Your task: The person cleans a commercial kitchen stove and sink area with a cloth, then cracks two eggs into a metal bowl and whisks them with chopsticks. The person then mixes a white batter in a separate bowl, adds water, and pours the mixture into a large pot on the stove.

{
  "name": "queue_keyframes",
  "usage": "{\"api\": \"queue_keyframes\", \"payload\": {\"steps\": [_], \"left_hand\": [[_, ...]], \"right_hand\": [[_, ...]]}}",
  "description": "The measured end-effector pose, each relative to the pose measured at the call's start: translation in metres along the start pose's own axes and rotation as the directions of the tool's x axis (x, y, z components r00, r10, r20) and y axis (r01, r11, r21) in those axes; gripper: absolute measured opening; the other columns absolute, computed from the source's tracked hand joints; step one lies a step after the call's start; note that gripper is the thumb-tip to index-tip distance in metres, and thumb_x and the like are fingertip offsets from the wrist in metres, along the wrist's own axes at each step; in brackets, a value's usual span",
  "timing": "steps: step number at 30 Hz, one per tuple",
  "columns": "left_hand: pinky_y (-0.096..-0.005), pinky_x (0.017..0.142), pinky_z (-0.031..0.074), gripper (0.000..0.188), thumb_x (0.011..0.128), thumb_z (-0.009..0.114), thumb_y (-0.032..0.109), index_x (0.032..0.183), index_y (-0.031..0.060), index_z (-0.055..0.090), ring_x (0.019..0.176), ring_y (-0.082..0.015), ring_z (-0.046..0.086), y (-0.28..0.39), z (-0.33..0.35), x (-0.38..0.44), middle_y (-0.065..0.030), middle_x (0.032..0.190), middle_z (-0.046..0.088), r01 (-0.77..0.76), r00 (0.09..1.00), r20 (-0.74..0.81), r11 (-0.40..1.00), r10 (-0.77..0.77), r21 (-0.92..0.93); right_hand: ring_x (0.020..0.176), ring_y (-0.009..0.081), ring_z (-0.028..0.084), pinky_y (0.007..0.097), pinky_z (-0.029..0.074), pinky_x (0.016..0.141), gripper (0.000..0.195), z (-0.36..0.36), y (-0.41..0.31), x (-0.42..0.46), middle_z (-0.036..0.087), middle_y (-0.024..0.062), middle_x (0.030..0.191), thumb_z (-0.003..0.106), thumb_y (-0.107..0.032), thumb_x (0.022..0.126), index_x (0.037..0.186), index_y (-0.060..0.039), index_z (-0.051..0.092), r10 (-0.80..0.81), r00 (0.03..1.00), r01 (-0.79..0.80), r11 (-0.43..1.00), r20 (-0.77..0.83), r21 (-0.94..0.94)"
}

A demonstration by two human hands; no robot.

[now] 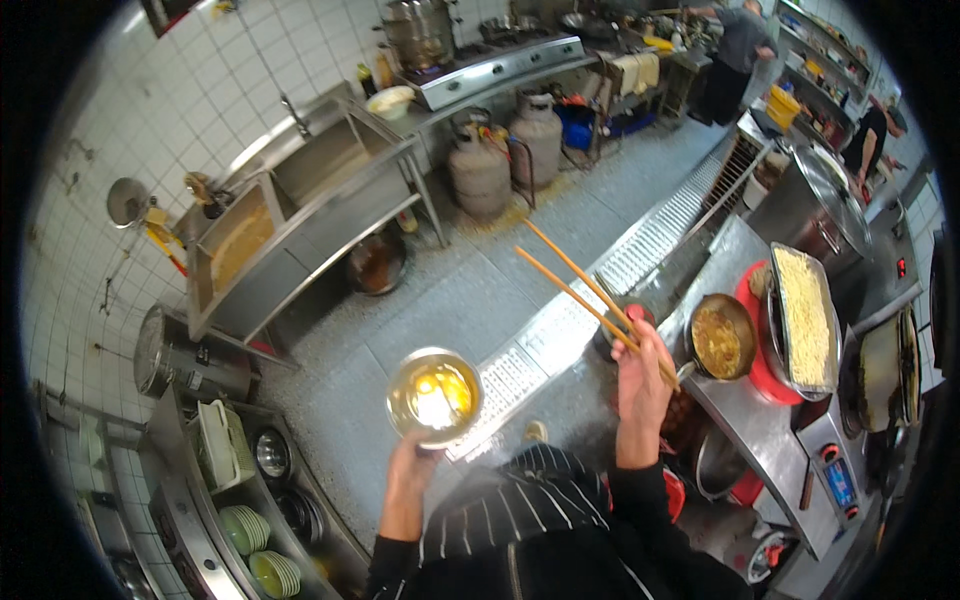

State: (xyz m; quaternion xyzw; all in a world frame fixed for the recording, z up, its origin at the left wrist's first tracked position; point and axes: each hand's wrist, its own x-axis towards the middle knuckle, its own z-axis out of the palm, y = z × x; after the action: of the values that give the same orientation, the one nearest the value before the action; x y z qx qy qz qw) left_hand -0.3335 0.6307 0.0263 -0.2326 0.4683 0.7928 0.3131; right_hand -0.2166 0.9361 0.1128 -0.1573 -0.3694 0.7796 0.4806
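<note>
My left hand [412, 469] grips the lower edge of a round metal bowl [395, 409], held out over the floor. Raw eggs with bright yellow yolks [450, 388] lie in it, partly washed out by glare. In my right hand [645, 367] is a pair of long wooden chopsticks [574, 290], their tips spread apart and pointing up and left, away from the bowl. Just right of that hand, a small pan [744, 311] with brownish food stands on the steel counter [739, 424]. Beside the pan, a metal tray [832, 360] of pale noodle-like strips rests over a red basin [761, 375].
A slotted drain cover [559, 326] crosses the floor. Steel sinks [322, 180], gas cylinders [480, 176] and a stove [495, 71] line the far wall. Stacked bowls [244, 529] sit on a shelf at lower left. A lidded stockpot [795, 202] stands right; two people work farther back.
</note>
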Motion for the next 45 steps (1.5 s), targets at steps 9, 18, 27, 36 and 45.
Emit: {"api": "queue_keyframes", "payload": {"steps": [9,18,27,36,45], "left_hand": [[-0.0308,0.064,0.052,0.027,0.077,0.056,0.01,0.103,0.0022,0.054,0.081,-0.0201,0.06,0.061,0.101,0.069,-0.0096,0.097,0.061,-0.024,0.999,0.023,1.0,0.024,-0.002],[-0.0419,0.087,0.048,0.045,0.075,0.052,0.002,0.119,-0.0075,0.042,0.105,-0.0284,0.054,0.128,0.15,0.188,-0.017,0.117,0.05,0.032,0.981,0.19,0.996,-0.048,0.088],[-0.0349,0.074,0.051,0.046,0.07,0.056,0.003,0.115,-0.004,0.048,0.092,-0.024,0.059,0.221,0.251,0.312,-0.0132,0.108,0.055,0.021,0.901,0.389,0.914,-0.193,0.405],[-0.0349,0.081,0.048,0.041,0.074,0.056,0.006,0.113,-0.0053,0.048,0.095,-0.0239,0.058,0.245,0.326,0.401,-0.0139,0.108,0.056,0.109,0.772,0.476,0.826,-0.421,0.553],[-0.0336,0.08,0.049,0.041,0.076,0.058,0.011,0.114,-0.0013,0.049,0.095,-0.0215,0.059,0.23,0.393,0.45,-0.0099,0.107,0.059,0.13,0.708,0.459,0.739,-0.536,0.661]], "right_hand": [[0.077,0.0185,0.057,0.0283,0.046,0.071,0.033,0.024,0.029,0.094,0.058,0.0102,0.089,0.046,-0.023,0.095,0.109,0.0057,0.054,0.088,0.996,-0.088,0.985,0.006,0.145],[0.076,0.0136,0.059,0.0233,0.047,0.065,0.029,0.029,0.11,0.168,0.06,0.0062,0.091,0.055,-0.026,0.091,0.103,-0.0003,0.06,0.131,0.967,-0.172,0.968,-0.22,-0.182],[0.075,0.0136,0.062,0.0221,0.052,0.065,0.026,0.086,0.252,0.203,0.06,0.0067,0.087,0.051,-0.022,0.091,0.104,-0.0012,0.06,0.505,0.808,-0.461,0.863,-0.302,0.209],[0.086,0.0169,0.063,0.0235,0.053,0.075,0.029,0.117,0.307,0.239,0.063,0.0118,0.098,0.054,-0.019,0.091,0.112,0.0007,0.056,0.589,0.789,-0.501,0.781,-0.174,0.372],[0.074,0.015,0.064,0.0235,0.052,0.065,0.03,0.082,0.302,0.315,0.065,0.01,0.085,0.054,-0.03,0.091,0.101,-0.0025,0.061,0.452,0.842,-0.383,0.886,-0.296,0.261]]}}
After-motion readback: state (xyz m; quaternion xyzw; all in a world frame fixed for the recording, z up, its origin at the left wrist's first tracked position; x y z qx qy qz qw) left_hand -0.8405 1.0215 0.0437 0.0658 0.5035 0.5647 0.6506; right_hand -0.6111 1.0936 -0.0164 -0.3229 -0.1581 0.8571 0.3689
